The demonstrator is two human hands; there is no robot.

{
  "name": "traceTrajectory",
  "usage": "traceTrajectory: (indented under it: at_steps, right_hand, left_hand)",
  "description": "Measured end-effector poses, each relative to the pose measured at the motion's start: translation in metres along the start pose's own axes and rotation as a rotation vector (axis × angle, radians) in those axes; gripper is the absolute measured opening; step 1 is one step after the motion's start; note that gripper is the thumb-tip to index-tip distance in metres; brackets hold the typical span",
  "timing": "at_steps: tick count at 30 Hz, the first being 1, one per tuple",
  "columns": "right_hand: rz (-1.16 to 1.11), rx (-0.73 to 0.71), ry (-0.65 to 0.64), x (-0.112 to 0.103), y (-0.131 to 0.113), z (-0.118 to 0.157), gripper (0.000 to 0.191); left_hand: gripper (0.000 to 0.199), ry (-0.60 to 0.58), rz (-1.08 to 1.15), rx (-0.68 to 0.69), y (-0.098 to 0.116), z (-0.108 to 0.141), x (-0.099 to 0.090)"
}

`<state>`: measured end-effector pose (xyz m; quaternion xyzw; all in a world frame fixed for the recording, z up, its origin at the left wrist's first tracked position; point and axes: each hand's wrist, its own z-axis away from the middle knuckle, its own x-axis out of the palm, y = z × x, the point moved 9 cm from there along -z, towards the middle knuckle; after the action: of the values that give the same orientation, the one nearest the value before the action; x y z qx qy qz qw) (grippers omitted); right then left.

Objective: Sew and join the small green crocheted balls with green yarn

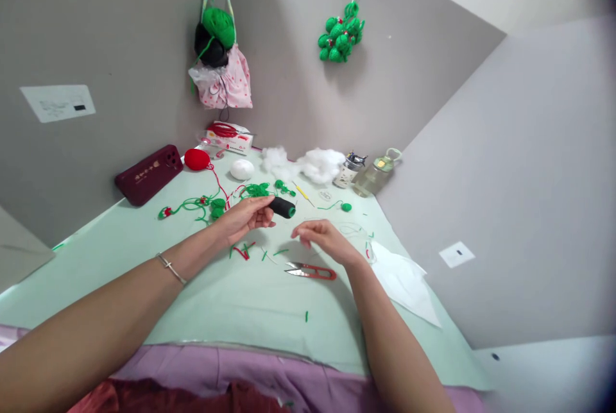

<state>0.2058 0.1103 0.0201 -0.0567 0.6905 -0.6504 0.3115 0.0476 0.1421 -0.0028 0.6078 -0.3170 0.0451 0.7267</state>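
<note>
Table, pale green, sits between grey walls, a green crocheted cluster hanging above. Yarn scraps and orange snips lie near the middle; a maroon phone, white stuffing and a bottle sit farther back. Over these the left hand pinches a black spool at one end, while the right hand's fingers curl loosely nearby, and whether they hold anything I cannot tell.

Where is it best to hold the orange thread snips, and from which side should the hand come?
Probably grip the orange handle, right hand coming from above and the right: the snips lie flat, blades pointing left, away from that approach.
</note>
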Motion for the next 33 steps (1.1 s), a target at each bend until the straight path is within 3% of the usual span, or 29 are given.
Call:
traceTrajectory:
  at_steps: [4, 6, 8, 10, 12, 13, 15, 17, 19, 21, 27, 31, 33]
  right_hand:
    - [-0.181, -0.04, 0.487, -0.084, 0.018, 0.015, 0.038]
    - [-0.212, -0.058, 0.645, -0.117, 0.027, 0.024, 0.04]
    - [-0.197, -0.066, 0.751, -0.138, 0.033, 0.031, 0.039]
    - [-0.168, -0.057, 0.826, -0.143, 0.034, 0.034, 0.036]
    - [-0.145, -0.05, 0.787, -0.125, 0.029, 0.028, 0.042]
    - [-0.141, -0.049, 0.705, -0.108, 0.024, 0.021, 0.051]
    - [-0.176, -0.067, 0.44, -0.059, 0.012, 0.004, 0.071]
    - [-0.183, -0.043, 0.191, -0.013, 0.004, -0.007, 0.078]
    - [-0.141, -0.012, 0.017, 0.014, 0.001, -0.009, 0.057]
    - [-0.095, -0.01, 0.007, 0.012, 0.002, -0.007, 0.031]
    - [-0.352, -0.146, 0.48, -0.084, 0.01, 0.01, 0.032]
    - [-0.087, -0.047, 0.912, -0.154, 0.033, 0.041, 0.044]
    - [0.0, 0.024, 1.038, -0.181, 0.047, 0.06, 0.045]
  left_hand:
    - [0.031, 0.211, 0.006, 0.081, 0.006, -0.005, -0.029]
    - [0.029, 0.272, 0.02, 0.102, 0.009, -0.006, -0.038]
    - [0.028, 0.28, 0.036, 0.098, 0.01, -0.007, -0.04]
    - [0.03, 0.255, 0.051, 0.074, 0.008, -0.007, -0.035]
    - [0.033, 0.204, 0.058, 0.037, 0.004, -0.005, -0.025]
    - [0.034, 0.17, 0.061, 0.02, 0.002, -0.004, -0.019]
    - [0.035, 0.087, 0.068, -0.008, -0.002, -0.002, -0.006]
    - [0.033, 0.01, 0.068, -0.029, -0.006, 0.0, 0.003]
    - [0.03, -0.022, 0.068, -0.038, -0.007, 0.0, 0.005]
    - [0.027, 0.013, 0.067, -0.029, -0.007, -0.002, -0.001]
    - [0.023, 0.239, 0.053, 0.068, -0.001, -0.005, -0.029]
    - [0.023, 0.355, 0.088, 0.128, 0.006, -0.001, -0.039]
    - [0.025, 0.383, 0.111, 0.141, 0.01, 0.0, -0.042]
